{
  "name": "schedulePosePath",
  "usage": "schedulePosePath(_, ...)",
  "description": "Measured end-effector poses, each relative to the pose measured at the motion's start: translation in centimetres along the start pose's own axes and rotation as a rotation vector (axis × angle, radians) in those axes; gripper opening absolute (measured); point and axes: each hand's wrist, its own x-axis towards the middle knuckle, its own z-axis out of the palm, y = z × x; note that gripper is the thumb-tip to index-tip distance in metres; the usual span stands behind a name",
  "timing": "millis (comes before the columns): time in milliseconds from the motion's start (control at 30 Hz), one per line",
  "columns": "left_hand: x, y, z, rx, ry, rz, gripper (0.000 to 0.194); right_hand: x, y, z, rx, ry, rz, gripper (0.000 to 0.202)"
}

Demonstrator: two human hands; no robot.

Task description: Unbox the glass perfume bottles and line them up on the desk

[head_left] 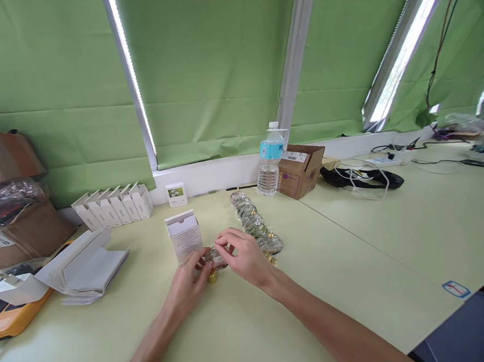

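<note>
Near the middle of the table, my left hand [191, 277] is closed on the edge of a clear round ornament [219, 258] and steadies it low over the tabletop. The fingers of my right hand [241, 255] are pinched at the ornament's top; whatever lies between them is too small to make out. A small gold ball-like piece [212, 277] sits just below the ornament. Behind my right hand runs a row of similar clear ornaments [253, 222] with gold tops, partly hidden by the hand. An upright white box [183, 235] stands just behind my left hand.
Folded white papers [86, 272] and an orange device [18, 317] lie at left, before stacked cartons [24, 232]. Small white boxes [111, 206] line the wall. A water bottle [268, 168], brown carton [301, 171] and black pouch with cables [360, 179] stand right of centre.
</note>
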Motion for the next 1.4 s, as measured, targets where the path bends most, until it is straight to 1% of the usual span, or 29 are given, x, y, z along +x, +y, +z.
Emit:
schedulePosePath(233, 0.0, 0.1, 0.0, -0.001, -0.012, -0.015, 0.036, 0.3, 0.0, -0.2, 0.008, -0.048, 0.026, 0.017)
schedulePosePath(400, 0.0, 0.0, 0.0, 0.018, -0.020, -0.007, 0.034, 0.5, 0.3, -0.1, 0.110, -0.058, 0.087, 0.019)
schedulePosePath(533, 0.0, 0.3, -0.1, 0.021, -0.015, -0.006, 0.033, 0.5, 0.6, -0.3, 0.168, -0.079, 0.125, 0.018)
schedulePosePath(633, 0.0, 0.4, -0.1, 0.022, -0.007, 0.002, 0.033, 0.5, 0.3, -0.4, 0.102, -0.094, 0.129, 0.018)
schedulePosePath(867, 0.0, 0.1, 0.0, 0.006, -0.008, -0.007, 0.035, 0.4, -0.9, 0.0, -0.167, -0.053, 0.168, 0.020)
schedulePosePath(1000, 0.0, 0.1, 0.0, 0.006, -0.024, -0.010, 0.035, 0.6, -1.1, 0.0, -0.236, -0.057, 0.175, 0.019)
schedulePosePath(1167, 0.0, -0.2, 0.0, 0.024, -0.007, -0.001, 0.035, 1.1, -0.9, -0.5, -0.082, -0.108, 0.206, 0.022)
schedulePosePath(1400, 0.0, -0.3, 0.1, 0.024, -0.007, 0.005, 0.033, 1.3, -0.1, -0.8, 0.067, -0.127, 0.209, 0.020)
